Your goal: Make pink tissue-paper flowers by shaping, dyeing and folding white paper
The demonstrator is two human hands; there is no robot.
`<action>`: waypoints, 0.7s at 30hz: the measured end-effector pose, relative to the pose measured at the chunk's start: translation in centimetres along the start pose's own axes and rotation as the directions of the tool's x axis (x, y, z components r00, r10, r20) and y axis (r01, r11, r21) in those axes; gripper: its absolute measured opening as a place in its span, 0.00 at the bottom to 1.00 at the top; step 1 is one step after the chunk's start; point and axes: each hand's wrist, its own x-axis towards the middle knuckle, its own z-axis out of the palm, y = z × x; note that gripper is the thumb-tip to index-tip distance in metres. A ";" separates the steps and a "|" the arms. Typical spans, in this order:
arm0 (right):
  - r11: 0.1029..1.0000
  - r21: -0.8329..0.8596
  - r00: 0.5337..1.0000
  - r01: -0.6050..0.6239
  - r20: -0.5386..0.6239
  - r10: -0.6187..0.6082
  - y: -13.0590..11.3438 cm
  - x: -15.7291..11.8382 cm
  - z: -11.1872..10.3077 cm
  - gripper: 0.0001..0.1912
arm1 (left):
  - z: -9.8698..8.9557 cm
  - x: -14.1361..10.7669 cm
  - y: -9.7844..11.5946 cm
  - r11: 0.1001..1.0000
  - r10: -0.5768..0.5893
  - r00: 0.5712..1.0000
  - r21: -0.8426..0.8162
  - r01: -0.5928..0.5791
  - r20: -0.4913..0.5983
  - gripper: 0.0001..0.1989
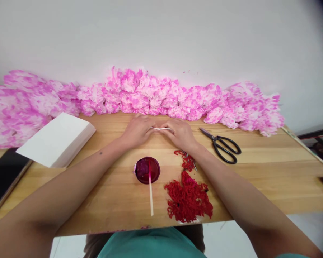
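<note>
Between my two hands a thin white strip [159, 129] is stretched, seen nearly edge-on; whether it is folded paper or cord I cannot tell. My left hand [138, 129] is closed on one end of it. The other end is pinched by the fingers of my right hand [181, 132]. Both hands are low over the wooden table [118, 193], just in front of the pink and white crumpled paper flowers [150, 91]. Nearer me is a small round dish of dark red liquid [142, 172], with a pale flat stick [151, 197] standing tilted in it.
Black-handled scissors [223, 145] lie to the right of my right hand. A red yarn tangle [190, 200] sits near the front edge, a smaller red clump [187, 161] beside my right wrist. On the left are a white paper stack [59, 138] and a black flat object [6, 179].
</note>
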 end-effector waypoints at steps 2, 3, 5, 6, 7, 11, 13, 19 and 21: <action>1.000 -0.001 1.000 -0.003 -0.002 0.003 0.1 0.0 -0.1 0.13 | -0.1 0.0 -0.2 1.000 -0.027 1.000 0.006 0.027 -0.007 0.14; 1.000 0.000 1.000 -0.014 -0.003 0.014 0.3 0.0 -0.1 0.13 | -0.1 0.0 -0.3 0.999 -0.039 0.999 0.010 0.039 -0.015 0.14; 0.998 0.008 0.998 -0.055 -0.014 0.055 0.6 -0.1 -0.1 0.12 | -0.3 0.0 -0.6 0.998 -0.064 0.997 0.016 0.065 -0.034 0.15; 0.997 0.018 0.996 -0.080 -0.028 0.080 0.8 -0.1 -0.1 0.12 | -0.3 0.0 -0.7 0.997 -0.080 0.996 0.015 0.080 -0.044 0.15; 0.994 0.032 0.994 -0.102 -0.044 0.103 1.0 -0.1 -0.1 0.12 | -0.4 0.0 -0.8 0.995 -0.095 0.994 0.012 0.096 -0.053 0.16; 0.987 0.081 0.984 -0.141 -0.095 0.148 1.3 -0.1 -0.1 0.12 | -0.3 -0.1 -1.2 0.991 -0.134 0.987 -0.025 0.133 -0.083 0.15; 0.984 0.086 0.979 -0.155 -0.118 0.164 1.3 -0.1 -0.2 0.12 | -0.3 -0.1 -1.4 0.990 -0.137 0.985 -0.055 0.132 -0.104 0.15; 0.974 0.128 0.962 -0.188 -0.177 0.209 0.9 -0.1 -0.5 0.14 | -0.2 -0.1 -1.9 0.984 -0.155 0.974 -0.110 0.137 -0.166 0.14; 0.965 0.183 0.958 -0.189 -0.181 0.222 0.9 0.0 -0.5 0.13 | -0.3 -0.1 -1.9 0.983 -0.158 0.971 -0.125 0.137 -0.178 0.14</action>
